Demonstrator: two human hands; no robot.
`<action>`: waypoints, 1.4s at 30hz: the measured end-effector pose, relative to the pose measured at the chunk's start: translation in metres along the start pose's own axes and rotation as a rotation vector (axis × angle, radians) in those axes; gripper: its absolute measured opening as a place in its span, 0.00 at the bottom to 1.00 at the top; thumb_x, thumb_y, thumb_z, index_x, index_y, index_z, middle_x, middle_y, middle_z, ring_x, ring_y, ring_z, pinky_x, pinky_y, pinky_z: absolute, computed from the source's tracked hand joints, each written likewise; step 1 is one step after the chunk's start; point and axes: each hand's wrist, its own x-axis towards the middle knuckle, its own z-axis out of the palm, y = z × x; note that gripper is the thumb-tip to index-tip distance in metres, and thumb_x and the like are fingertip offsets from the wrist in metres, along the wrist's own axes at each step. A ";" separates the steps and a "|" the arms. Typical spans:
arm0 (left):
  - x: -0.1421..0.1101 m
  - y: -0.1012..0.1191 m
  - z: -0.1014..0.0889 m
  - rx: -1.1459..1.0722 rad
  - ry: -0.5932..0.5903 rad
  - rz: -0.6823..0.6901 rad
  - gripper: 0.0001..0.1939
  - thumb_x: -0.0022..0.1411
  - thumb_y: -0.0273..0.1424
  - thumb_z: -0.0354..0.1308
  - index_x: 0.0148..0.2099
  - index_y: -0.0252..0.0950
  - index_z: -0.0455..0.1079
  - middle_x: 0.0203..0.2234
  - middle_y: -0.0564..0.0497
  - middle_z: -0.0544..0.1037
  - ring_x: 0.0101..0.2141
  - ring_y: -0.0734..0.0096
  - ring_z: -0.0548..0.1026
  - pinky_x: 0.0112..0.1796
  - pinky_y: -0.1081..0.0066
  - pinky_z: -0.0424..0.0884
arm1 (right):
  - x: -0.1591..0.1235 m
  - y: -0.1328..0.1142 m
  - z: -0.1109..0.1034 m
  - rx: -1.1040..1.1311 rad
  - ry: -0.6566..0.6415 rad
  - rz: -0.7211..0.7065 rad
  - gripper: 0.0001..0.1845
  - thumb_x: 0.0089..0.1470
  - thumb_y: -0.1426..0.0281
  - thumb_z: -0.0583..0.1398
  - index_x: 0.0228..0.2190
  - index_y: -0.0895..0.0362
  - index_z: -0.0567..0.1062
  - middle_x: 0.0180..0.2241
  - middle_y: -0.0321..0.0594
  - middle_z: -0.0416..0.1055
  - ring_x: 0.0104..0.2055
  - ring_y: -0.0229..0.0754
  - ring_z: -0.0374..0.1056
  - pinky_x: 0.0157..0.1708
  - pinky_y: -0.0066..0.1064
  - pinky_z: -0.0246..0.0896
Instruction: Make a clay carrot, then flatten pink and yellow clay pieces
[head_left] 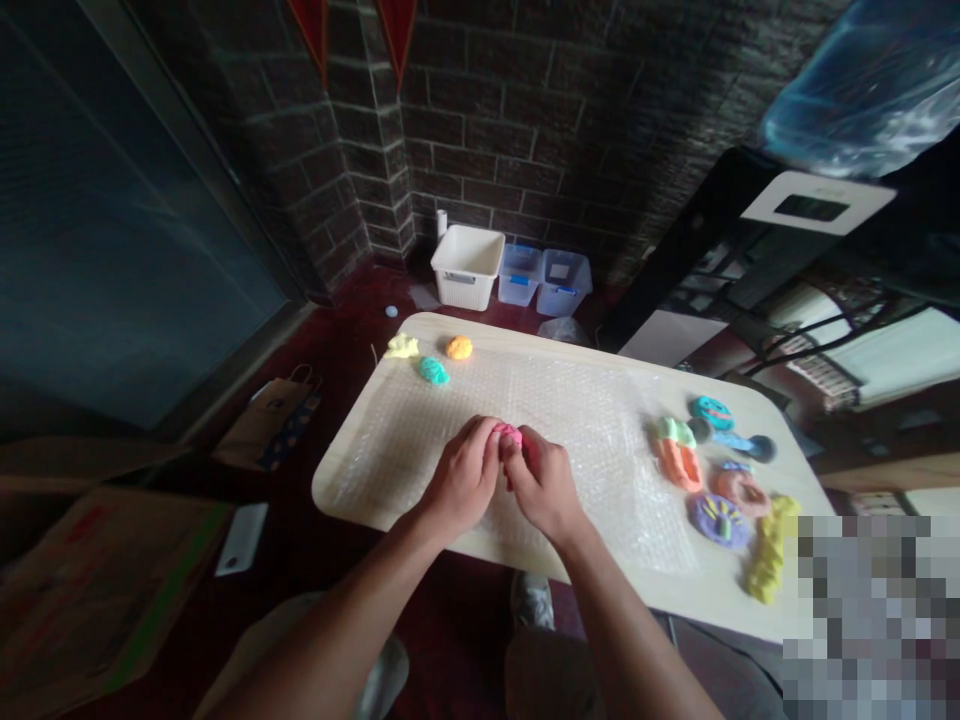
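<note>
Mid-frame, our left hand (465, 470) and right hand (545, 480) grip pink clay (508, 433), apparently unfinished. Clay figures (681, 466) at right look done; lumps (459, 348) left of centre seem unshaped.

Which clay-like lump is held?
Bright pink lump, between left hand and right hand; the pale yellow lump, teal lump and orange lump lie on the table.

No text can be read. The dark mark (276, 393) on the left paper bag (253, 425), red print (88, 518) on the near-left cardboard box (142, 560) and faint marking (831, 190) on the far-right water dispenser (866, 205) are blurred.
</note>
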 end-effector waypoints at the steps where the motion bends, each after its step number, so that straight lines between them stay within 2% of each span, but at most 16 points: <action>1: 0.000 0.000 0.000 -0.021 -0.008 -0.013 0.13 0.78 0.32 0.44 0.43 0.40 0.69 0.38 0.46 0.80 0.40 0.61 0.79 0.44 0.63 0.73 | -0.001 -0.001 0.000 -0.004 0.004 -0.002 0.23 0.72 0.54 0.53 0.27 0.53 0.68 0.20 0.36 0.70 0.21 0.39 0.65 0.25 0.31 0.57; 6: 0.002 -0.004 -0.001 -0.193 -0.029 -0.111 0.15 0.79 0.37 0.45 0.41 0.40 0.69 0.35 0.48 0.80 0.37 0.63 0.78 0.40 0.66 0.72 | -0.004 -0.005 0.002 0.083 0.002 0.007 0.25 0.73 0.52 0.52 0.29 0.54 0.70 0.20 0.37 0.72 0.20 0.39 0.67 0.24 0.30 0.59; 9: 0.003 -0.007 -0.001 -0.331 -0.015 -0.187 0.17 0.78 0.40 0.46 0.38 0.39 0.69 0.30 0.50 0.76 0.31 0.66 0.75 0.34 0.68 0.70 | -0.006 -0.007 0.003 0.176 -0.039 0.010 0.25 0.73 0.51 0.52 0.30 0.54 0.71 0.21 0.37 0.73 0.20 0.38 0.67 0.24 0.29 0.60; 13: 0.004 -0.006 0.002 -0.744 0.006 -0.368 0.19 0.73 0.47 0.55 0.36 0.37 0.70 0.25 0.53 0.70 0.24 0.72 0.67 0.26 0.72 0.65 | -0.006 -0.008 0.002 0.235 -0.079 0.013 0.25 0.74 0.52 0.51 0.31 0.55 0.71 0.20 0.35 0.70 0.20 0.37 0.65 0.24 0.30 0.59; 15: 0.005 -0.003 0.003 -0.951 0.008 -0.453 0.19 0.69 0.48 0.61 0.36 0.36 0.71 0.25 0.53 0.70 0.25 0.73 0.68 0.26 0.72 0.66 | -0.005 -0.005 0.003 0.258 -0.076 0.025 0.25 0.74 0.53 0.51 0.31 0.55 0.71 0.19 0.34 0.69 0.20 0.37 0.65 0.24 0.30 0.58; 17: 0.005 -0.001 0.003 -1.015 0.000 -0.459 0.19 0.68 0.48 0.63 0.38 0.35 0.72 0.28 0.51 0.73 0.27 0.71 0.71 0.28 0.71 0.69 | -0.004 0.000 0.004 0.306 -0.052 0.039 0.24 0.74 0.54 0.51 0.30 0.54 0.70 0.20 0.33 0.69 0.20 0.37 0.65 0.25 0.30 0.59; 19: 0.003 -0.001 0.003 -0.887 -0.004 -0.390 0.19 0.69 0.48 0.62 0.44 0.36 0.73 0.34 0.49 0.76 0.31 0.69 0.75 0.31 0.70 0.73 | -0.002 0.006 0.005 0.358 -0.019 0.057 0.22 0.74 0.57 0.51 0.30 0.54 0.70 0.21 0.34 0.69 0.21 0.38 0.65 0.25 0.30 0.60; 21: 0.001 -0.005 0.001 -0.664 0.007 -0.309 0.18 0.70 0.47 0.62 0.50 0.38 0.73 0.39 0.48 0.78 0.34 0.67 0.78 0.35 0.69 0.74 | -0.001 0.010 0.005 0.389 0.012 0.082 0.20 0.72 0.61 0.51 0.29 0.54 0.70 0.21 0.34 0.69 0.23 0.39 0.65 0.25 0.31 0.60; 23: 0.000 -0.009 0.000 -0.489 0.022 -0.262 0.20 0.67 0.45 0.66 0.54 0.39 0.71 0.40 0.48 0.79 0.36 0.67 0.79 0.36 0.70 0.74 | 0.000 0.013 0.003 0.404 0.030 0.106 0.19 0.71 0.63 0.51 0.28 0.54 0.71 0.21 0.35 0.69 0.23 0.39 0.65 0.26 0.31 0.60; 26: -0.001 -0.013 -0.001 -0.420 0.028 -0.221 0.19 0.64 0.43 0.70 0.50 0.39 0.72 0.35 0.50 0.79 0.35 0.67 0.79 0.36 0.71 0.74 | -0.001 0.012 -0.001 0.402 0.029 0.114 0.20 0.71 0.61 0.52 0.28 0.54 0.71 0.22 0.35 0.69 0.24 0.39 0.66 0.26 0.31 0.60; 30: -0.001 -0.014 -0.001 -0.438 0.017 -0.205 0.13 0.64 0.39 0.70 0.41 0.37 0.74 0.34 0.49 0.80 0.33 0.67 0.79 0.35 0.72 0.74 | -0.001 0.011 -0.001 0.353 0.001 0.118 0.22 0.70 0.51 0.55 0.32 0.55 0.72 0.22 0.33 0.68 0.23 0.39 0.66 0.26 0.31 0.59; 32: -0.001 -0.013 -0.002 -0.434 0.018 -0.227 0.13 0.64 0.39 0.69 0.45 0.37 0.75 0.36 0.48 0.82 0.36 0.65 0.81 0.37 0.71 0.75 | 0.000 0.010 0.000 0.323 0.033 0.125 0.23 0.67 0.48 0.59 0.31 0.54 0.70 0.21 0.32 0.67 0.23 0.38 0.64 0.24 0.30 0.55; 35: -0.001 -0.011 -0.005 -0.400 -0.015 -0.234 0.13 0.67 0.40 0.65 0.48 0.37 0.76 0.42 0.45 0.84 0.40 0.61 0.83 0.42 0.69 0.77 | 0.002 0.008 0.002 0.261 0.057 0.112 0.23 0.68 0.48 0.59 0.31 0.54 0.70 0.22 0.32 0.67 0.24 0.38 0.63 0.25 0.29 0.53; 37: 0.000 -0.009 -0.007 -0.277 -0.026 -0.214 0.13 0.69 0.40 0.63 0.49 0.37 0.76 0.43 0.44 0.85 0.40 0.60 0.84 0.41 0.69 0.77 | 0.003 0.007 0.002 0.184 0.056 0.087 0.24 0.70 0.49 0.57 0.29 0.54 0.69 0.21 0.31 0.66 0.24 0.37 0.62 0.26 0.30 0.52; 40: 0.002 -0.006 -0.009 -0.023 -0.032 -0.164 0.11 0.68 0.38 0.60 0.45 0.37 0.76 0.37 0.45 0.85 0.35 0.60 0.83 0.36 0.69 0.74 | 0.002 0.003 0.002 0.076 0.069 0.045 0.24 0.71 0.51 0.56 0.27 0.53 0.65 0.21 0.31 0.63 0.24 0.37 0.59 0.27 0.30 0.49; 42: 0.003 -0.004 -0.008 0.071 -0.026 -0.138 0.09 0.67 0.36 0.58 0.44 0.37 0.76 0.33 0.46 0.84 0.31 0.61 0.82 0.33 0.69 0.72 | 0.000 0.002 0.002 0.051 0.077 0.026 0.24 0.71 0.52 0.56 0.27 0.53 0.63 0.21 0.30 0.62 0.24 0.37 0.58 0.28 0.31 0.48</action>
